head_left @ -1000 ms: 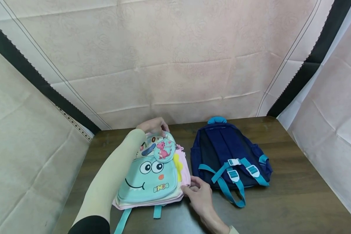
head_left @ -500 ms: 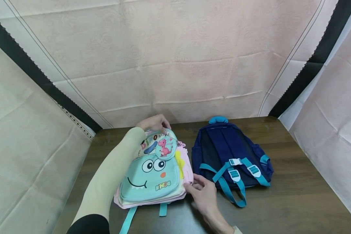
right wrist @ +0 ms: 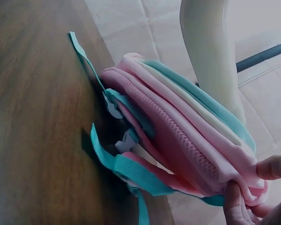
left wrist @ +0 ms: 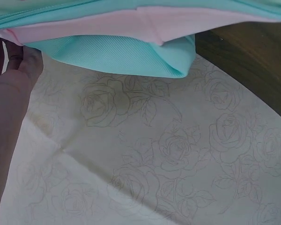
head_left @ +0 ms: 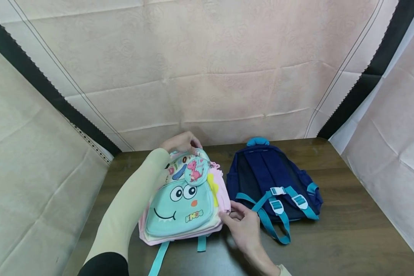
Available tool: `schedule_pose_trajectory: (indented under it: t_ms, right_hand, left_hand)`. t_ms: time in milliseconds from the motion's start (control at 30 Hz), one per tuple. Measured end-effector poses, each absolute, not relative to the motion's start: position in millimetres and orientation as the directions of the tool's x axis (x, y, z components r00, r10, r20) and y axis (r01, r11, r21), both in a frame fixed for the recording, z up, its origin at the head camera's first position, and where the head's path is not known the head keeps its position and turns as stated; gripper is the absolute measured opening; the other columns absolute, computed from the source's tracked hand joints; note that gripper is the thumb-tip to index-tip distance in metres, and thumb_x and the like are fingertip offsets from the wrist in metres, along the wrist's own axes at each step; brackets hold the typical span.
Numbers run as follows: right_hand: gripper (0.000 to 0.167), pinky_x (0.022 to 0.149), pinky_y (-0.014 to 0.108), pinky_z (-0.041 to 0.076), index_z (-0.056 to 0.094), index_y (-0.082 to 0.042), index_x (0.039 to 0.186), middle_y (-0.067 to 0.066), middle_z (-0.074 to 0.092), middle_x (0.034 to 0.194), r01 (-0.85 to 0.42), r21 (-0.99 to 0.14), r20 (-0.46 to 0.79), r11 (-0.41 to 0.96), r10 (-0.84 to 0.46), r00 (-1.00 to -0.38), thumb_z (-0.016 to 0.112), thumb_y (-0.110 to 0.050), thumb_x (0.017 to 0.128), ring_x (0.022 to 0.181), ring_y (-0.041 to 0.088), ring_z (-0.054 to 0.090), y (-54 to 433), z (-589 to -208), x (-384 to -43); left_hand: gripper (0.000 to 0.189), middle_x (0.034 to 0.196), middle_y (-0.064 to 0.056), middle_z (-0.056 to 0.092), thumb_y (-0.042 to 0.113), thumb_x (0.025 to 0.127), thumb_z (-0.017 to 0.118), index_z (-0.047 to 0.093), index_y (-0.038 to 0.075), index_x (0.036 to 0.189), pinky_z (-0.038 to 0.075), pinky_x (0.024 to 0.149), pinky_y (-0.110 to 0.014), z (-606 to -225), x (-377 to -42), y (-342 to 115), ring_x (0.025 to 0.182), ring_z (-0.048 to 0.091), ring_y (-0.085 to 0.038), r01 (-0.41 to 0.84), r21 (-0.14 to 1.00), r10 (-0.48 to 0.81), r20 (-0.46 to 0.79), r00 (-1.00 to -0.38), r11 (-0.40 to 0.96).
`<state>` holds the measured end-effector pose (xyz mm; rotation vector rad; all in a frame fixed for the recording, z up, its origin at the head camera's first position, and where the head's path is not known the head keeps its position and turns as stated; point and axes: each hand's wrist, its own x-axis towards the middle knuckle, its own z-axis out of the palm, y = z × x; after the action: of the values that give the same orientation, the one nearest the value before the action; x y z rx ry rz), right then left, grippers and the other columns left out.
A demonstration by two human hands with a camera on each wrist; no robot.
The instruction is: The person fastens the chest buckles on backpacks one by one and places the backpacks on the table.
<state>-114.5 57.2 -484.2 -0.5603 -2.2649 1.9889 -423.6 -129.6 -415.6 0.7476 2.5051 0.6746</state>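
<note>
A child's pink and mint backpack [head_left: 179, 209] with a cartoon face lies front up on the table, its straps beneath. My left hand [head_left: 183, 142] grips its top edge; in the left wrist view, those fingers [left wrist: 32, 63] reach behind the pink top beside a mint mesh part. At the bag's lower right corner, my right hand [head_left: 243, 226] pinches the pink fabric between thumb and fingers. Seen from the right wrist, the backpack's [right wrist: 178, 126] underside is tilted up from the wood, with mint straps [right wrist: 140, 173] and white buckles hanging below.
To the right, close to my right hand, a navy backpack [head_left: 262, 172] lies with its blue straps and white buckles facing up. The brown wooden table [head_left: 345, 226] meets pale fabric walls [head_left: 210, 76] at its back and sides.
The pink and mint backpack has shifted slightly right and away from me, with both hands moving along on it. The navy backpack has stayed in place; the head view has shifted a little.
</note>
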Motion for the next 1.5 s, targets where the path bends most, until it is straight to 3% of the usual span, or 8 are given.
schedule_pose_trajectory:
  t_ms: [433,933,1300,1500]
  right_hand:
    - [0.047,0.074,0.021,0.063,0.075,0.002,0.131,0.014,0.083,0.104,0.133,-0.984,-0.088,0.122,0.316,-0.945,0.090,-0.012,0.088,0.086,0.016,0.078,65.7,-467.3,-113.3]
    - [0.041,0.081,0.020,0.064,0.077,-0.005,0.131,0.013,0.082,0.114,0.095,-0.983,-0.042,0.158,0.311,-0.950,0.087,-0.009,0.091,0.089,0.018,0.077,70.3,-441.3,-115.0]
    - [0.037,0.076,0.017,0.060,0.078,-0.004,0.128,0.014,0.080,0.114,-0.027,-0.976,0.085,0.214,0.268,-0.960,0.087,-0.008,0.092,0.086,0.017,0.075,74.7,-425.3,-116.4]
    - [0.037,0.075,0.018,0.061,0.079,-0.005,0.126,0.014,0.080,0.111,-0.065,-0.975,0.122,0.212,0.267,-0.956,0.088,-0.007,0.090,0.083,0.013,0.075,76.3,-418.7,-117.1]
  left_hand:
    - [0.017,0.116,-0.005,0.080,0.014,0.102,0.078,0.085,0.019,0.117,0.059,0.096,-0.038,-407.3,-422.4,-133.7,0.107,0.069,-0.026,0.388,0.625,0.622,-0.204,-0.756,0.677]
    - [0.020,0.116,-0.009,0.080,0.011,0.101,0.078,0.083,0.015,0.119,0.061,0.087,-0.031,-392.9,-422.2,-137.1,0.102,0.074,-0.025,0.330,0.696,0.602,-0.181,-0.778,0.637]
    - [0.021,0.116,-0.010,0.080,0.008,0.101,0.076,0.083,0.013,0.120,0.063,0.087,-0.036,-388.3,-421.3,-140.3,0.096,0.074,-0.025,0.274,0.770,0.582,-0.151,-0.799,0.577]
    - [0.020,0.115,-0.009,0.081,0.005,0.100,0.077,0.083,0.012,0.117,0.060,0.091,-0.036,-387.1,-421.1,-141.0,0.099,0.073,-0.022,0.253,0.809,0.586,-0.134,-0.799,0.531]
